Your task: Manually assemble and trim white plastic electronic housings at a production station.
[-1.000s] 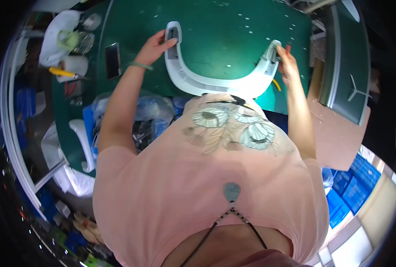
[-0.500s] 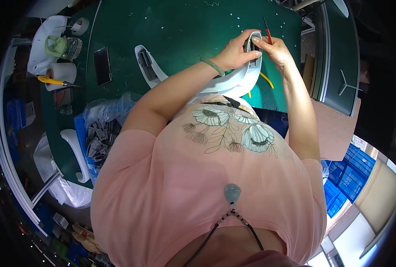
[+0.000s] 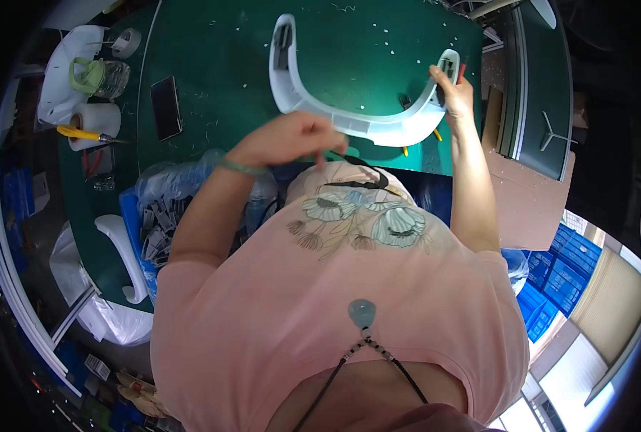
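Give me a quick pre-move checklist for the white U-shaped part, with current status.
1. Right hand has hold of the white U-shaped part at its right end: ok.
2. Left hand off the part: cannot tell; it overlaps the curve in this view.
3. Red tool secure: cannot tell; only a bit shows beside the right hand.
4. No tool close by the part: not ok; a yellow-handled tool shows partly hidden behind it.
5. Phone apart from the part: ok, off to the left.

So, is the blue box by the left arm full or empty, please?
Not empty: grey parts lie heaped in the blue box; the arm hides part, so I cannot tell how full.
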Motion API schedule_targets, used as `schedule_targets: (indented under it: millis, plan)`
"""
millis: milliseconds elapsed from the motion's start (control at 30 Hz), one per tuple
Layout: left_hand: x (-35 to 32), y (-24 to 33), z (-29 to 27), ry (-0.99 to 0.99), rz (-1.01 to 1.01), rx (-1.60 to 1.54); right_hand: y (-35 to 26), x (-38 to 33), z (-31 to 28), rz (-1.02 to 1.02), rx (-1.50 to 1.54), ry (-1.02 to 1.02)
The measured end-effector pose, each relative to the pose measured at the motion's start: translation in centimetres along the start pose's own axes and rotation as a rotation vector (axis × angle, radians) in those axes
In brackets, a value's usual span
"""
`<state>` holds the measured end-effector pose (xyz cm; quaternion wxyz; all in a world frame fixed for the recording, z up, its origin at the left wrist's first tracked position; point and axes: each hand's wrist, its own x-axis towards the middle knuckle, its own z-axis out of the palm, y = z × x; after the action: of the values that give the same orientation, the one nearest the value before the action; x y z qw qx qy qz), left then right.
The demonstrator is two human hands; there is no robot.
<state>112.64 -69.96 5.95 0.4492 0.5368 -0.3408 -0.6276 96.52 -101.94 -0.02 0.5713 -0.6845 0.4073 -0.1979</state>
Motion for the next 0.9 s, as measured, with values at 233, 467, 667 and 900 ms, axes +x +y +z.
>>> schedule_targets:
  millis: [233, 467, 667, 900]
  plan:
    - [0.1, -7.6, 1.2, 0.332, 0.332, -0.384, 1.2, -3.2, -1.7, 0.181, 0.670, -0.099]
    - [2.5, 4.1, 7.1, 0.462, 0.623, -0.178, 2.6, -8.4, 3.6, 0.519, 0.556, -0.326]
    - [4.6, -0.9, 7.1, 0.439, 0.182, 1.232, 8.7, -10.2, -8.7, 0.438, 0.507, -0.154]
    - [5.8, -2.4, 11.5, 0.586, 0.390, 1.154, 11.5, -13.0, -15.4, 0.436, 0.507, -0.056]
